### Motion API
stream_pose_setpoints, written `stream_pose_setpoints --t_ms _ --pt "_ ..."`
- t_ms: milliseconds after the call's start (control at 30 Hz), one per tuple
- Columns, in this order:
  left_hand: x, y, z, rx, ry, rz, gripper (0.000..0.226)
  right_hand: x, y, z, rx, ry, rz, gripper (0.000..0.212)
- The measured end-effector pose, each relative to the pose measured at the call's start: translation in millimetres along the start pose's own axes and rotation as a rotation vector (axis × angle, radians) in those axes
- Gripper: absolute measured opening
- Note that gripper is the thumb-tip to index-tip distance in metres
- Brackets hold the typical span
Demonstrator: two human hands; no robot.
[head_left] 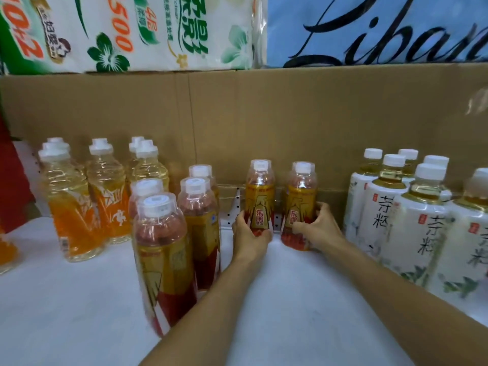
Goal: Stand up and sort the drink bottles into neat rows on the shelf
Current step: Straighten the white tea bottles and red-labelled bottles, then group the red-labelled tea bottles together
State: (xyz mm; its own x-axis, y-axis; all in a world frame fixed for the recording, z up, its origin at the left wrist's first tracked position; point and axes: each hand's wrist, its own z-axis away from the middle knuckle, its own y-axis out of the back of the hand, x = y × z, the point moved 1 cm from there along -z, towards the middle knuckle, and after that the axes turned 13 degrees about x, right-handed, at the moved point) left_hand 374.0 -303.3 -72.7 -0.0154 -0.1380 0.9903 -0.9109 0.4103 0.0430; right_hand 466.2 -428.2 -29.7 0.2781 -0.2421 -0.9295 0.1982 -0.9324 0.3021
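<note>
Forearms nearest, 6 o'clock | left hand (250,233) grips bottle (259,196), right hand (320,228) its neighbour (301,204), 12 o'clock | full, rigid, slick; hold low.

A white shelf surface (303,299) is running across the lower view, carrying faint grey smudges. A brown corrugated cardboard panel (264,114) is standing along the shelf's back edge, forming the rear wall; a vertical crease is showing left of its centre. Above the cardboard, a white pack printed with green flowers and orange numerals (126,30) is sitting at upper left. A light blue pack with black script lettering (383,27) is sitting at upper right. Lighting is appearing even and diffuse.
</note>
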Motion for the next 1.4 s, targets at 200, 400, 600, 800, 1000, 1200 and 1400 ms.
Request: stream_pose_setpoints --t_ms 200,400,600,800,1000,1200,1400 --pt "9.9 3.0 -8.4 0.052 -0.128 -0.04 0.07 16.1 -7.2 3.6 0.045 0.086 0.062 0.086" --pt "4.4 5.7 -7.9 0.022 -0.159 -0.047 0.073 15.8 -0.9 1.7 -0.054 0.14 -0.066 0.072" --pt "7.4 9.6 1.9 -0.059 -0.228 -0.072 0.061 10.0 0.0 5.7 -0.08 0.162 -0.02 0.064" --pt "40.1 6.8 22.5 -0.161 -0.287 -0.365 0.076 -6.5 8.5 20.3 0.058 0.258 0.15 0.076" --pt "81.7 78.5 97.3 -0.178 -0.661 -0.408 0.053 -39.9 10.1 78.1 -0.027 0.506 -0.031 0.047" --pt "58.8 161.2 146.9 0.204 -1.155 -0.429 0.045 -58.5 -6.6 123.3 -0.215 0.514 -0.068 0.041" --pt "32.9 214.6 132.9 0.346 -0.511 -0.25 0.078 -65.2 -54.3 130.3 -0.469 0.286 -0.068 0.089"
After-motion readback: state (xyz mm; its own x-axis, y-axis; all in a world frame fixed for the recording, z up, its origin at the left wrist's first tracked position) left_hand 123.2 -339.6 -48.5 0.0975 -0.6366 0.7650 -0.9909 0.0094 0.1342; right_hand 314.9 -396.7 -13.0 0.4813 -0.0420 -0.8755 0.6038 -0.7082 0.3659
